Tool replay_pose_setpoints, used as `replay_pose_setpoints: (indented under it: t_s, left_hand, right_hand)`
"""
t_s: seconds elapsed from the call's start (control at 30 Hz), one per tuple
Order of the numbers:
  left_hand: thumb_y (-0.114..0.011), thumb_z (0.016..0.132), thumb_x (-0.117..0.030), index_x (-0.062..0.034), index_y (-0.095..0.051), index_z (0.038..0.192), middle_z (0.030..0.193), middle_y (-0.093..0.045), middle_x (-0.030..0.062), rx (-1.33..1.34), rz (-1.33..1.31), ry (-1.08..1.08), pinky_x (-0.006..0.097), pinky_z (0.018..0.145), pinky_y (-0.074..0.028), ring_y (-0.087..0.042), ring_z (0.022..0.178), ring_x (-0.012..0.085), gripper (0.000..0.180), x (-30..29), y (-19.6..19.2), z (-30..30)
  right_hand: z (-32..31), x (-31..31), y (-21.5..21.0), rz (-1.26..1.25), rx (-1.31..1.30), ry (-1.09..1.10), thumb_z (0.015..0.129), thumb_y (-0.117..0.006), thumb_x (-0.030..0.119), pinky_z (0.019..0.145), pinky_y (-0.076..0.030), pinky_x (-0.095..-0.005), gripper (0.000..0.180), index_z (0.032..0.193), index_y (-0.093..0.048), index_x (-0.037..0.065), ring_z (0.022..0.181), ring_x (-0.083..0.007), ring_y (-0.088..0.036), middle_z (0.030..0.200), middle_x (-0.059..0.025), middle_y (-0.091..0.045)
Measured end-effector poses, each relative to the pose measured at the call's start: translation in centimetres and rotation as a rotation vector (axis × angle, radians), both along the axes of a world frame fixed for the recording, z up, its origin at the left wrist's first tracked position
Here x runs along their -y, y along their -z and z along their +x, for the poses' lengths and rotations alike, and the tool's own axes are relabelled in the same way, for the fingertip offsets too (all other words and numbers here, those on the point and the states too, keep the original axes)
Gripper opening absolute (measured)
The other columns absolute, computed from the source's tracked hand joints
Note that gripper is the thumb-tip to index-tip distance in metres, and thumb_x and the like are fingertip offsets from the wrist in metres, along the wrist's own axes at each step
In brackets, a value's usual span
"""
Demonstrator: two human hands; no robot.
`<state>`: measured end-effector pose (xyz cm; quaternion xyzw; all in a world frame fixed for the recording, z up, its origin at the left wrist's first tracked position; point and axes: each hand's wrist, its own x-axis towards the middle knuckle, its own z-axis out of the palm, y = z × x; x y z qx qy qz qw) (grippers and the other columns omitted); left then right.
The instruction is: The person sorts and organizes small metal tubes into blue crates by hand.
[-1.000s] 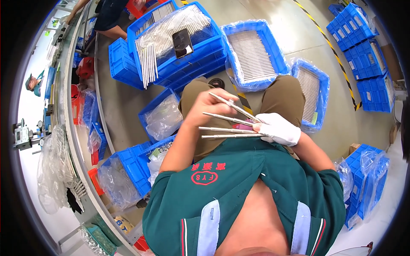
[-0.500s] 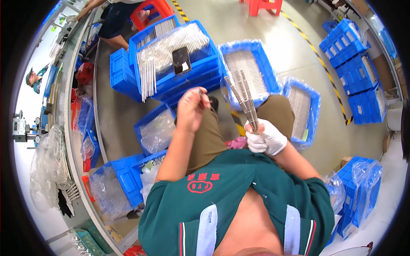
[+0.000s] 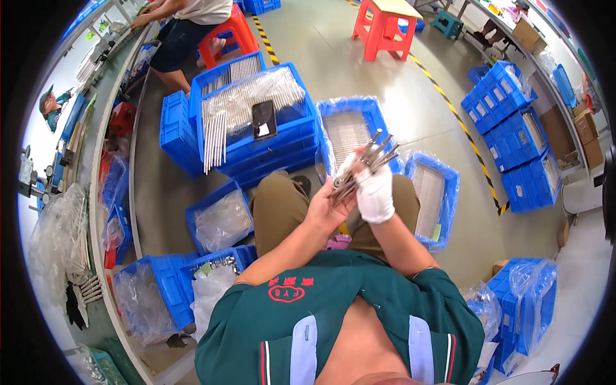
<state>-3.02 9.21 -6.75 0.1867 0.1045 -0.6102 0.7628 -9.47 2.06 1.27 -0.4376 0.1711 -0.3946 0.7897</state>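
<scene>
A bundle of slim metal rods is held between my two hands, over my lap. Its far ends fan out, pointing away and to the right. My right hand, in a white glove with bare fingertips showing, wraps round the middle of the bundle. The near ends lie in my bare left hand, whose fingers curl about them from below. Part of the grip is hidden by the glove and the rods. Just beyond the hands stands a blue crate lined with plastic film and filled with rows of similar rods.
Stacked blue crates at front left carry bagged rods and a black phone. Another rod-filled crate sits by my right knee. A workbench runs along the left, where a person sits. A red stool stands farther off.
My left hand has moved right and closed on the rod bundle. My right hand has shifted slightly left, with the rods now tilted farther right. The whole view has shifted.
</scene>
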Motion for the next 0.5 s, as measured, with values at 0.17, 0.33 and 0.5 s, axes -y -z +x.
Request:
replay_pose_setpoints:
  t_s: [0.17, 0.33, 0.5]
  left_hand:
    - [-0.048, 0.090, -0.038, -0.0071, -0.050, 0.087, 0.066, -0.050, 0.0022, 0.419, 0.276, -0.041, 0.024, 0.042, -0.033, -0.042, 0.046, 0.0107, 0.032, -2.2, 0.2, 1.5]
    - [-0.056, 0.089, -0.023, -0.0048, -0.052, 0.093, 0.070, -0.053, -0.0003, 0.975, 0.391, -0.263, 0.015, 0.036, -0.029, -0.042, 0.048, 0.0019, 0.019, -3.0, -1.5, 5.3]
    - [-0.058, 0.087, -0.023, -0.0025, -0.054, 0.099, 0.065, -0.053, -0.0018, 1.254, 0.358, 0.017, 0.017, 0.040, -0.029, -0.042, 0.048, 0.0018, 0.024, -3.0, -2.6, 8.9]
  right_hand:
    - [-1.1, 4.8, 1.7, 0.378, 0.259, -0.035, 0.090, -0.051, 0.026, 0.068, -0.046, -0.0353, 0.021, 0.091, -0.050, 0.005, 0.060, -0.0182, -0.050, 0.064, -0.0047, -0.050]
    - [-4.2, 4.0, 3.9, 0.738, -0.020, -0.194, 0.093, -0.040, 0.036, 0.084, -0.045, -0.0508, 0.038, 0.088, -0.054, 0.001, 0.082, -0.0323, -0.056, 0.077, -0.0135, -0.056]
    - [-6.8, 1.6, 7.6, 0.658, -0.333, -1.037, 0.092, -0.044, 0.036, 0.053, -0.050, -0.0343, 0.039, 0.096, -0.053, -0.002, 0.061, -0.0263, -0.059, 0.078, -0.0170, -0.059]
